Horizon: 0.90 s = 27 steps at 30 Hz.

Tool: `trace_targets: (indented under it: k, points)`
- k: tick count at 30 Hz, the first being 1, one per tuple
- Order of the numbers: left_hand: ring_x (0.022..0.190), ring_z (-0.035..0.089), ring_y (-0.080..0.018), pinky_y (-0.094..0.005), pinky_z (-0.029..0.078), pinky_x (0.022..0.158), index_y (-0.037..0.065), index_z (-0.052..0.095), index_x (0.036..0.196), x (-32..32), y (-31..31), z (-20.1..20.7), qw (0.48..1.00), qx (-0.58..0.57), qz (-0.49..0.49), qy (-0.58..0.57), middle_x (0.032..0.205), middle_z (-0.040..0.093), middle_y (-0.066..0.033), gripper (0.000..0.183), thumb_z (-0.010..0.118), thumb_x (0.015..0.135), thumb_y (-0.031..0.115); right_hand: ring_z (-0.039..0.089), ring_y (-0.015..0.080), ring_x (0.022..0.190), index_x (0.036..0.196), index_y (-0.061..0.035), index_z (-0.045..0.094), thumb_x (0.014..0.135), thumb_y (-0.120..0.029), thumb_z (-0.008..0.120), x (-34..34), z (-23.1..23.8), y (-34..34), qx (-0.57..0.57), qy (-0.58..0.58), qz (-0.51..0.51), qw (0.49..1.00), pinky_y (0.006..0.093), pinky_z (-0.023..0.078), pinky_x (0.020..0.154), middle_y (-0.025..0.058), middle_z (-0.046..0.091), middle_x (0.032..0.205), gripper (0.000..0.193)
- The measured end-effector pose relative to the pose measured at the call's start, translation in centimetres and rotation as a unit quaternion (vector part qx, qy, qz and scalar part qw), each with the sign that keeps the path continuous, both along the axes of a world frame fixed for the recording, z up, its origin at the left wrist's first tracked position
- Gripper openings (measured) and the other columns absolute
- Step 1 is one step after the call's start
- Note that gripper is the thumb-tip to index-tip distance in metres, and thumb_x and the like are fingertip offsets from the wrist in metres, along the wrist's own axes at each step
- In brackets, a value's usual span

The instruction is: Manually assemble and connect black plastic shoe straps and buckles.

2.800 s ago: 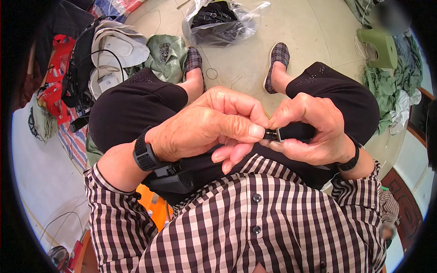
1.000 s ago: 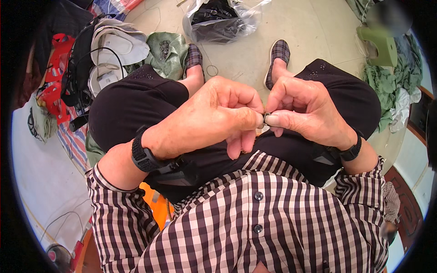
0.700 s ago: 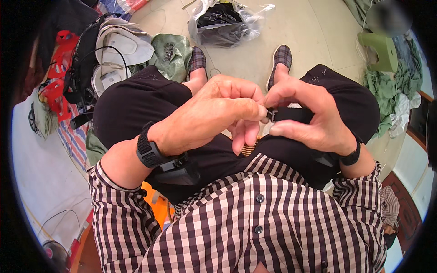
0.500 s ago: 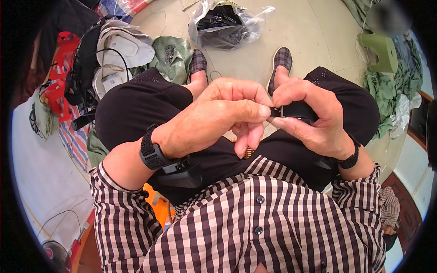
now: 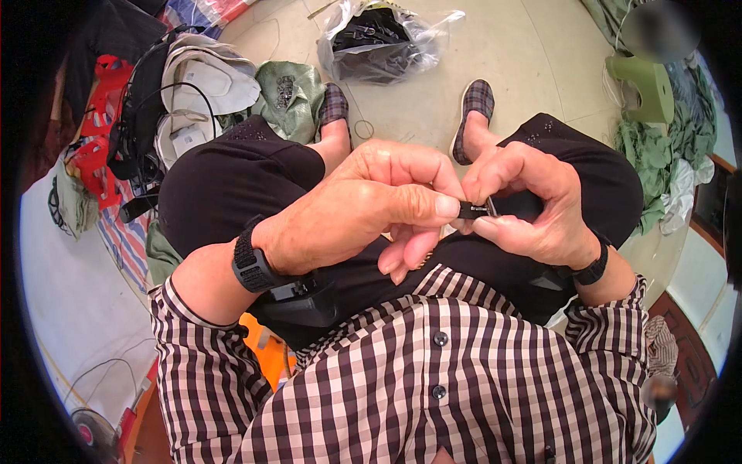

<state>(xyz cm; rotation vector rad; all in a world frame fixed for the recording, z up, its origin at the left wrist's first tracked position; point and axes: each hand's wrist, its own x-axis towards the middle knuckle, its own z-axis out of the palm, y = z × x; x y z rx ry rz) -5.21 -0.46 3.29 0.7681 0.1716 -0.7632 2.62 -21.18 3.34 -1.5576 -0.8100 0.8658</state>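
Note:
Above my lap, my left hand (image 5: 363, 205) pinches a short black strap (image 5: 468, 209) between thumb and index finger, its other fingers curled loosely below. From the other side, my right hand (image 5: 537, 201) closes its thumb and index finger around a small metal buckle (image 5: 491, 206) at the strap's right end. The strap's left part is hidden by my left fingers. Both wrists wear black bands; a dark box-shaped device (image 5: 297, 301) hangs under the left one.
On the floor ahead lies a clear plastic bag (image 5: 429, 58) of black straps with buckles. A green sack (image 5: 290, 97), pale shaped pieces (image 5: 205, 81) and red plastic parts (image 5: 100, 166) crowd the left. At right are a green stool (image 5: 653, 89) and green cloth (image 5: 649, 158).
Both hands have shifted slightly downward. More of the black strap shows between them, and the metal buckle has tilted and moved a little right.

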Motion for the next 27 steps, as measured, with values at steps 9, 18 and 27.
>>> trace_targets:
  k: [9,18,27]
  points:
    - [0.037,0.048,-0.0116,-0.0219,0.040,0.035,-0.003,0.052,0.087,-0.26,0.00,-0.15,0.999,-0.044,0.013,0.019,0.052,0.052,-0.0080,0.016,0.051,0.090,0.013,0.058,0.0157,0.078,0.090,0.0014,0.051,0.070,0.003,0.065,0.38,0.35,0.12,0.053,0.052,0.021,0.997,0.0262,0.045,0.074,0.0091,0.059,0.085,0.024]
    - [0.038,0.048,-0.0119,-0.0231,0.042,0.038,-0.002,0.052,0.087,-0.03,-0.11,-0.48,0.996,-0.079,0.022,0.039,0.053,0.054,-0.0085,0.016,0.052,0.090,0.014,0.060,0.0220,0.067,0.090,0.0042,0.054,0.068,0.003,0.070,0.92,0.63,0.07,0.073,-0.186,0.057,0.978,0.0293,0.047,0.060,0.0126,0.060,0.076,0.027]
    - [0.049,0.055,-0.0094,-0.0197,0.043,0.048,-0.001,0.058,0.081,0.40,0.22,-0.43,0.995,0.057,-0.062,-0.048,0.062,0.061,-0.0070,0.019,0.050,0.087,0.015,0.059,0.0210,0.061,0.088,0.0006,0.056,0.065,0.002,0.072,0.28,0.70,0.99,0.075,-0.176,0.088,0.978,0.0286,0.045,0.053,0.0082,0.060,0.073,0.028]
